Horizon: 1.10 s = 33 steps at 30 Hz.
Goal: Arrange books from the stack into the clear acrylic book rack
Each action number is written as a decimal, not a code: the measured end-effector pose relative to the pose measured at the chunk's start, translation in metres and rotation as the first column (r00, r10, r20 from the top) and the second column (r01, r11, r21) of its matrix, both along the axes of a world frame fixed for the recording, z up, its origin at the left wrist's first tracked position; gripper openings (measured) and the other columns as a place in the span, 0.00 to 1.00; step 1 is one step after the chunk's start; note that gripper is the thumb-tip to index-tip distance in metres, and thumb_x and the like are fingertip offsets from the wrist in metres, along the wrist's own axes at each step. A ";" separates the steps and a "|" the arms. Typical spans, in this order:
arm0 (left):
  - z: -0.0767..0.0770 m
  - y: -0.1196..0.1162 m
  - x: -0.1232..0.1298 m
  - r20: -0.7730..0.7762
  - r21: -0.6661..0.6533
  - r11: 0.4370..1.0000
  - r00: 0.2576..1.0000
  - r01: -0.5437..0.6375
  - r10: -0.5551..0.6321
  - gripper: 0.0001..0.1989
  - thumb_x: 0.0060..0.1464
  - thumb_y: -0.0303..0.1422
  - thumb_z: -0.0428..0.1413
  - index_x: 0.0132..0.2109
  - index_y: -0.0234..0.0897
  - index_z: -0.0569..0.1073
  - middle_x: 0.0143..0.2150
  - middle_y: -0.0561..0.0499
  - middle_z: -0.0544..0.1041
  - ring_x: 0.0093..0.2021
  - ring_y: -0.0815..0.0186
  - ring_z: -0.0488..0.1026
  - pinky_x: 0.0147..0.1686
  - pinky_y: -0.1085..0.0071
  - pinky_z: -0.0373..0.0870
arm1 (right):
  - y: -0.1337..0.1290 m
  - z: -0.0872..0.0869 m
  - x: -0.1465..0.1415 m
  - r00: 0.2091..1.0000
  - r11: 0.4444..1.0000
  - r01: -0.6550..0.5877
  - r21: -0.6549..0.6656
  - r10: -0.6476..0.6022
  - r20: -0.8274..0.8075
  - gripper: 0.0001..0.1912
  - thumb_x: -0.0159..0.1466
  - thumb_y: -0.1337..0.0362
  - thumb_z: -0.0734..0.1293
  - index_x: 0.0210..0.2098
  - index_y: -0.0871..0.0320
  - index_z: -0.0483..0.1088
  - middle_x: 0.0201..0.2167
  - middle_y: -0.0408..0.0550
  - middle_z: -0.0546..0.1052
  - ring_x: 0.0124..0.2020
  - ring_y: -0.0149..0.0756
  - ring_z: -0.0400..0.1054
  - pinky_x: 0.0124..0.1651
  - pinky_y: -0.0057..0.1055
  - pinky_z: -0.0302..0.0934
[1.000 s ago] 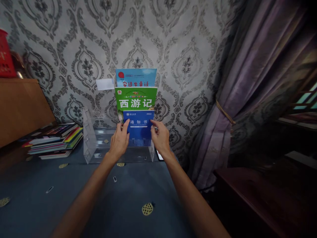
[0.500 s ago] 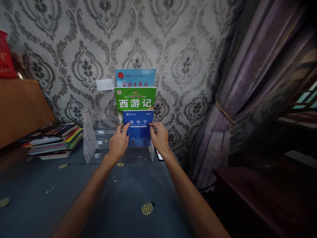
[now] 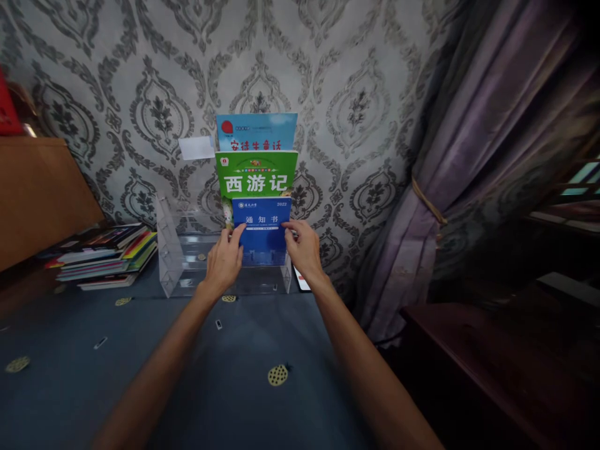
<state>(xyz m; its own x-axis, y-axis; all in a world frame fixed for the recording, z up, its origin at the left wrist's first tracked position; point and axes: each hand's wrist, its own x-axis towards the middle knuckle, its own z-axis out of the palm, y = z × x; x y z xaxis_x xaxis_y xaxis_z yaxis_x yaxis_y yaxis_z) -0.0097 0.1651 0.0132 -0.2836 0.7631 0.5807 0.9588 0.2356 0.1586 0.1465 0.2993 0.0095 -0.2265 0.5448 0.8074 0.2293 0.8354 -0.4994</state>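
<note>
Left hand (image 3: 225,256) and right hand (image 3: 304,250) set well apart, fingers at opposite side edges of blue book (image 3: 262,240); firmness of grip cannot be determined. Blue book upright at right end of clear rack (image 3: 169,250), in front of green book (image 3: 255,175); light-blue book (image 3: 257,130) rearmost

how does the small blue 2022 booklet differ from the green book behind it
The blue booklet is smaller; the green book is wider. The booklet stands in front, fingers at both sides; the green book, behind it, is partly hidden. Both stand upright with white lettering.
</note>
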 end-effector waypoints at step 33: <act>-0.014 -0.003 -0.011 0.066 0.110 0.983 0.986 0.144 -0.152 0.23 0.64 0.27 0.49 0.65 0.39 0.63 0.54 0.41 0.70 0.50 0.54 0.73 0.50 0.57 0.72 | -0.002 0.023 0.024 0.944 0.998 0.021 -0.051 -0.003 0.330 0.17 0.61 0.71 0.62 0.42 0.58 0.80 0.41 0.52 0.81 0.39 0.41 0.73 0.46 0.36 0.65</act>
<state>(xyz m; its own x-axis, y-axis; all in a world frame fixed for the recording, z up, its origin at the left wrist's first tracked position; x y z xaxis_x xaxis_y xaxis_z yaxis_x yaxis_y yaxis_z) -0.0211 0.1624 -0.0013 -0.2170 0.7360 0.6413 0.9665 0.0699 0.2469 0.1701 0.2977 0.0326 -0.4684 0.5891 0.6585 0.3990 0.8060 -0.4373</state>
